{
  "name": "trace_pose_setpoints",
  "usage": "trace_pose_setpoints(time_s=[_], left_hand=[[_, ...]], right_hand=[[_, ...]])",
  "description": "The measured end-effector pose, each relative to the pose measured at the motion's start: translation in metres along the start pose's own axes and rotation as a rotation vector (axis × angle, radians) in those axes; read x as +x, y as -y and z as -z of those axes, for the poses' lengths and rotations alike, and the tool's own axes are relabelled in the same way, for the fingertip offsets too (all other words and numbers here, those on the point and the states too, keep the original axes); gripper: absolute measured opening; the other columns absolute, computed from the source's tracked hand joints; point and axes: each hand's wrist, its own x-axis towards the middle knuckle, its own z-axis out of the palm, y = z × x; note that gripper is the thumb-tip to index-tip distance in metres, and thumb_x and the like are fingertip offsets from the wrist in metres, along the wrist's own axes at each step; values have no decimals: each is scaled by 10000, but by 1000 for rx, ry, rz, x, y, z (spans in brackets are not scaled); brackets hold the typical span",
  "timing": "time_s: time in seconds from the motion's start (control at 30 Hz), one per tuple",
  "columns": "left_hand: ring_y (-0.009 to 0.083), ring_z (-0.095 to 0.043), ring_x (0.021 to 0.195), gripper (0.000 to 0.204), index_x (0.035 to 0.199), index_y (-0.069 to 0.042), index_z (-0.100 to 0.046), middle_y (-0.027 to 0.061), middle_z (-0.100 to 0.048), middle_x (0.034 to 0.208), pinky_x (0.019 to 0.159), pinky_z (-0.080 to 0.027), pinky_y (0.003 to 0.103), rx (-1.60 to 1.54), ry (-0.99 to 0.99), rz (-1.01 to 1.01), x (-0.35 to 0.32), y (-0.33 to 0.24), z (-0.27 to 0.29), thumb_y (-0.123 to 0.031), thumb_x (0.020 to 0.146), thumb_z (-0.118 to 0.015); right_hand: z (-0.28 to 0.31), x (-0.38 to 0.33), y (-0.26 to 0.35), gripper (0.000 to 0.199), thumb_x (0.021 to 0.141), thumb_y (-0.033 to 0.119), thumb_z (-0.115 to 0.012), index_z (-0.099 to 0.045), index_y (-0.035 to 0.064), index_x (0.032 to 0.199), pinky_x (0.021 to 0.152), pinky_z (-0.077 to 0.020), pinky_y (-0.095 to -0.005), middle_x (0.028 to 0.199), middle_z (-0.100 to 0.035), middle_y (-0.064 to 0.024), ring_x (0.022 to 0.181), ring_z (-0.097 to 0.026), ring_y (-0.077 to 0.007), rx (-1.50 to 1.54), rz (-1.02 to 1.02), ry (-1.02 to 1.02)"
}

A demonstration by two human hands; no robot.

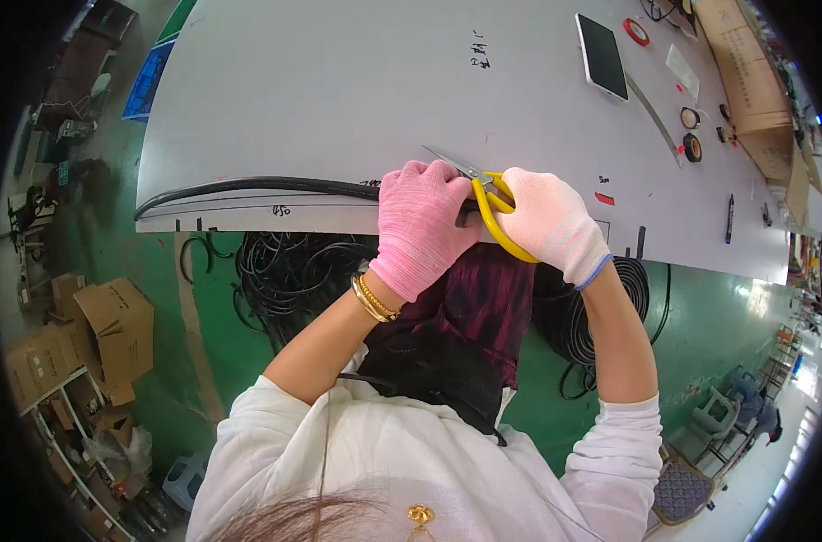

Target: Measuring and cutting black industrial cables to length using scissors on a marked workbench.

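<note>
My left hand (425,217), in a pink knitted glove, is closed around a thick black cable (275,183). From this hand the cable runs left along the table's near edge to the left corner. My right hand (548,221), in a paler pink glove with a blue cuff, grips yellow-handled scissors (503,233). The blades point up and left, just beyond the left hand's fingers. The two hands meet at the near edge of the table. Whether the blades touch the cable is hidden by the gloves.
The grey-white table (339,99) carries handwritten marks and lines. Toward its right lie a tablet (601,56), red tape (636,32), black tape rolls (692,147), a metal ruler (653,116) and a marker (729,219). Coiled black cable (294,275) hangs below the edge. Cardboard boxes (117,330) stand left.
</note>
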Motion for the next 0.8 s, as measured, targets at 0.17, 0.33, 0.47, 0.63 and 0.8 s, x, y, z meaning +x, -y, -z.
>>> trace_pose_setpoints(time_s=[0.17,0.33,0.47,0.63,0.8], left_hand=[[264,-618,970,319,926,-135,-727,39,-665,958,851,-469,420,49,74,-8,6,0,5,-353,708,-809],[270,-625,953,307,924,-145,-732,48,-662,947,826,-480,409,76,129,-109,13,1,8,-368,724,-799],[277,-635,952,246,944,-128,-743,68,-661,951,847,-497,400,-44,271,-163,18,2,16,-312,781,-748],[333,-645,859,215,942,-37,-714,128,-656,932,791,-522,402,-333,419,7,13,3,45,-184,784,-708],[272,-614,755,185,924,12,-684,131,-645,841,736,-514,352,-559,487,78,9,-5,61,-96,774,-701]], right_hand=[[-7,-3,-7,287,916,275,-646,-623,-6,973,732,-552,-459,842,-694,-225,831,-685,-425,55,45,-69],[-10,-15,-19,226,895,186,-691,-583,-10,925,703,-538,-430,821,-671,-233,774,-652,-435,256,148,-173],[-14,-28,-33,200,887,144,-706,-563,5,901,682,-521,-375,791,-680,-180,693,-644,-347,464,218,-228],[-16,-85,-35,191,935,170,-689,-577,19,900,705,-488,-318,858,-658,-80,770,-604,-151,1243,187,-538],[-101,-147,-7,466,892,444,-779,-588,22,943,684,-453,-256,820,-581,-28,723,-517,-106,1364,152,-140]])
